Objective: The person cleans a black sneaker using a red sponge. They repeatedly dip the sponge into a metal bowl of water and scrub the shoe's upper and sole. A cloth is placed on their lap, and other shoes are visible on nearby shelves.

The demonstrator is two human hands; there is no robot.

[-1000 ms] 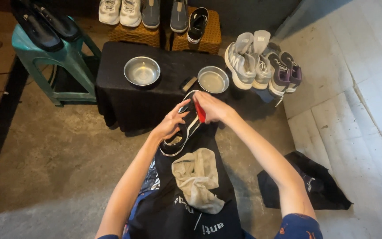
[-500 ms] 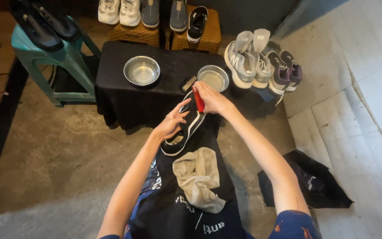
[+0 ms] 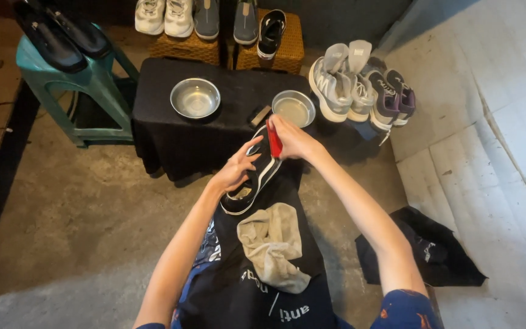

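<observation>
A shoe-cleaning workshop is suggested by sneakers lined at the top, metal bowls set on a black-draped desk.

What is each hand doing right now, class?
Left hand: closed around the black shoe with white sole edge, holding it.
Right hand: closed on the small red brush, against the shoe.

A low table stands ahead of the person, carrying two bowls side by side. Left of it, a stool bears shoes. Sneakers crowd its right end. A shoe lies above a cloth on the lap.
</observation>
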